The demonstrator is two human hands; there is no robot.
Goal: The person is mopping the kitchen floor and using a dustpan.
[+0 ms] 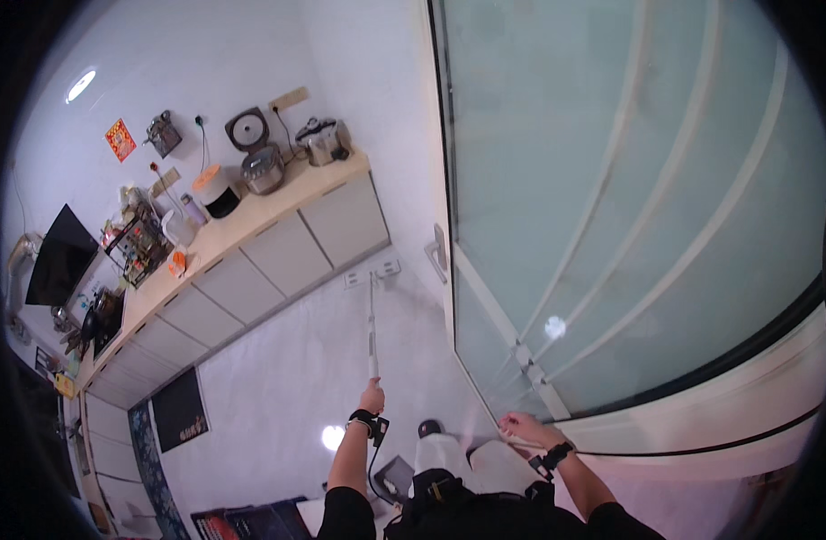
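Note:
My left hand (372, 395) grips the upper end of a long, thin white pole (372, 341). The pole runs away from me to a wide, flat white floor-mop head (372, 275), which lies on the floor close to the base of the cabinets. My right hand (523, 429) is beside the lower edge of a frosted glass door (555, 202), its fingers curled. Whether it touches the door frame I cannot tell. Both wrists wear black straps with small devices.
A long counter (264, 219) runs along the left over pale cabinets (285, 250). It carries a rice cooker (262, 169), a pressure cooker (322, 143) and a crowded rack (140, 246). Dark mats (181, 410) lie on the floor. The door handle (438, 253) juts out.

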